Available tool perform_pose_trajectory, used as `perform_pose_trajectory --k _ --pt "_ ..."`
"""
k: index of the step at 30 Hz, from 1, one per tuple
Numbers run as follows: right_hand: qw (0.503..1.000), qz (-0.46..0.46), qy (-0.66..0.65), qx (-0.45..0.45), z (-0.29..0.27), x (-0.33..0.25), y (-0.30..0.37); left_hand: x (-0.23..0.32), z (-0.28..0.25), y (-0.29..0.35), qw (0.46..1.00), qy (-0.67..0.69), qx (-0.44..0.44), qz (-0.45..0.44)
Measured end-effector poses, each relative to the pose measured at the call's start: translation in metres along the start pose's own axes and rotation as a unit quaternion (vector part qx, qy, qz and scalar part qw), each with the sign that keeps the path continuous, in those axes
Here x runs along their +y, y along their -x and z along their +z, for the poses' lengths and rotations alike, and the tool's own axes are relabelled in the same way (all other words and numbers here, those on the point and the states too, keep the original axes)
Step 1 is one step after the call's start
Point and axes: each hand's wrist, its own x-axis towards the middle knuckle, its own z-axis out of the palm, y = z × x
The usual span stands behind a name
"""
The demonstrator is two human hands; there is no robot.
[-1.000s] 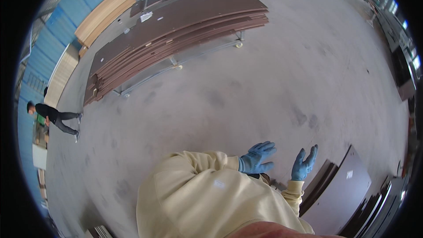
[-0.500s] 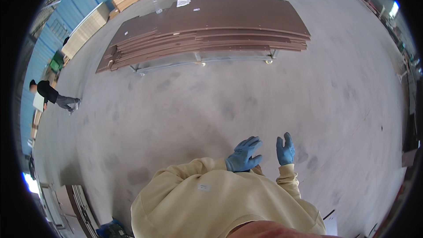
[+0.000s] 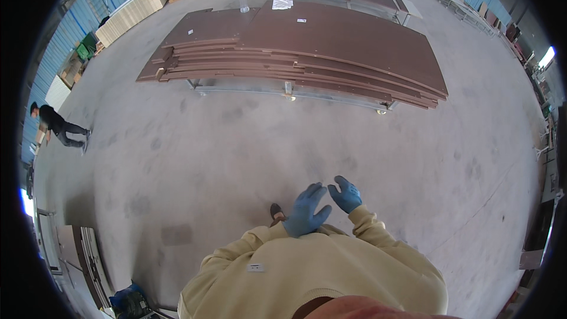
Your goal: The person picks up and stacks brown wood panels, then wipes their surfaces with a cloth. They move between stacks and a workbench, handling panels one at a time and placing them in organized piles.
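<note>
Both blue-gloved hands, left hand (image 3: 306, 211) and right hand (image 3: 346, 194), hang open and empty just beside each other above the concrete floor (image 3: 236, 142), well apart from the stack of brown boards (image 3: 331, 47) ahead.

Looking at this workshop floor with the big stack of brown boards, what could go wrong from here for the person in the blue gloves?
Both hands, left hand and right hand, are empty and raised, so nothing can drop yet. The stack of brown boards overhangs its low metal trolley with staggered edges, which might catch a shin or slide if pushed. A plastic bottle stands on the boards and could topple. Another person walks nearby, and paths might cross.
</note>
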Motion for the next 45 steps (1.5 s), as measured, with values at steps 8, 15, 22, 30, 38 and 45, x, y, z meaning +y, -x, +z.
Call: perform_pose_trajectory --k 8,15,22,30,38,45 --pt "0.998 -0.028 -0.003 -0.058 0.066 -0.114 -0.098 -0.090 -0.127 -0.055 1.000 -0.027 -0.002 -0.012" --pt "0.996 0.051 -0.006 -0.078 0.065 -0.129 -0.193 -0.152 -0.170 -0.128 0.997 0.052 -0.047 -0.009" --pt "0.996 -0.004 0.033 -0.089 0.083 -0.137 -0.341 -0.204 -0.219 -0.237 0.997 -0.011 0.029 -0.064" --pt "0.960 -0.200 0.064 -0.188 0.109 -0.210 -0.508 -0.230 -0.266 -0.319 0.983 -0.007 0.126 -0.132" --pt "0.930 -0.258 -0.007 -0.261 0.200 -0.324 -0.580 -0.296 -0.360 -0.336 0.971 0.046 0.144 -0.185" --pt "0.853 -0.306 -0.055 -0.420 0.320 -0.427 -0.629 -0.383 -0.488 -0.296 0.941 -0.022 0.245 -0.233"
